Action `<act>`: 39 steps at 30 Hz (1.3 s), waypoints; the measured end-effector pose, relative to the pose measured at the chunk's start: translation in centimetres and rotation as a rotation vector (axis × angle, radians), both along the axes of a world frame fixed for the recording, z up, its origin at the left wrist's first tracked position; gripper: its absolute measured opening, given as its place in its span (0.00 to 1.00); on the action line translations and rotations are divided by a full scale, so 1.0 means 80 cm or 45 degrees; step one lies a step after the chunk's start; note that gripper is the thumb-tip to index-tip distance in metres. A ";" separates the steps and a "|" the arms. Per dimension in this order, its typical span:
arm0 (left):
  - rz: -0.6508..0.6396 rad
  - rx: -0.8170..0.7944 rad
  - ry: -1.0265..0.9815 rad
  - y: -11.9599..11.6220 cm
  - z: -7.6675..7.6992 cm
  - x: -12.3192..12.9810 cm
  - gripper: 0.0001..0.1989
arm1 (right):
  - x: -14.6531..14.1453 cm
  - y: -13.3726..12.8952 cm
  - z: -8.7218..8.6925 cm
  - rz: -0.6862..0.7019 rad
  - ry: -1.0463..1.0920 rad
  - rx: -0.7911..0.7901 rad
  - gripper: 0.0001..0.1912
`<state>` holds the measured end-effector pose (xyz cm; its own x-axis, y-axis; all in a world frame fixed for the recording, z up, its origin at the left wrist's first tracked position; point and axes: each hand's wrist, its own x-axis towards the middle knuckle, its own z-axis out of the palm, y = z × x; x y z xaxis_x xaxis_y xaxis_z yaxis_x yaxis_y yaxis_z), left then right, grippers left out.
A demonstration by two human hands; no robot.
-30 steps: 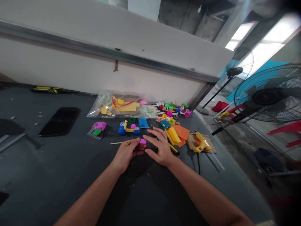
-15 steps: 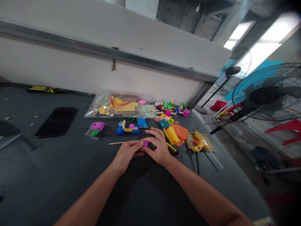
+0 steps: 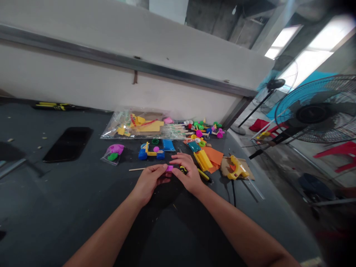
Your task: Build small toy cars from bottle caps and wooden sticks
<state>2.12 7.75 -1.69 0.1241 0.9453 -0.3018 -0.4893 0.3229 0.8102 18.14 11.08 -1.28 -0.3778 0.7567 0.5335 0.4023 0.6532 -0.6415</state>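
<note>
A small pink-purple piece (image 3: 169, 168) is pinched between the thumb and fingers of my left hand (image 3: 150, 181). My right hand (image 3: 187, 171) is at the piece's right side, thumb near its end, with its fingers apart and slightly curled. Left of my left hand a thin wooden stick (image 3: 137, 169) lies on the dark table. Just beyond my hands stands a small model with blue wheels and a yellow frame (image 3: 151, 152), a pink ball on it. A black and yellow tool (image 3: 204, 175) lies partly behind my right hand.
A clear bag with yellow pieces (image 3: 139, 124), blue packet (image 3: 168, 145), bagged purple and green clay (image 3: 113, 152) and phone (image 3: 68, 144) lie farther back. Yellow blocks (image 3: 203, 160), orange sheets (image 3: 215, 157) and a yellow glue gun (image 3: 237, 168) are at right. A fan (image 3: 314, 111) stands beyond.
The fingers of my right hand have drawn slightly away from my left hand, and more of the pink-purple piece shows. The other things on the table lie as before.
</note>
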 end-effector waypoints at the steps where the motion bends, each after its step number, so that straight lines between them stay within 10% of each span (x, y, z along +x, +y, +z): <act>1: -0.005 -0.001 0.003 0.000 0.000 0.000 0.11 | 0.000 0.001 0.000 0.002 0.023 -0.026 0.08; 39: -0.031 0.031 0.083 0.000 0.002 -0.001 0.12 | 0.000 0.003 -0.005 -0.083 0.005 0.129 0.06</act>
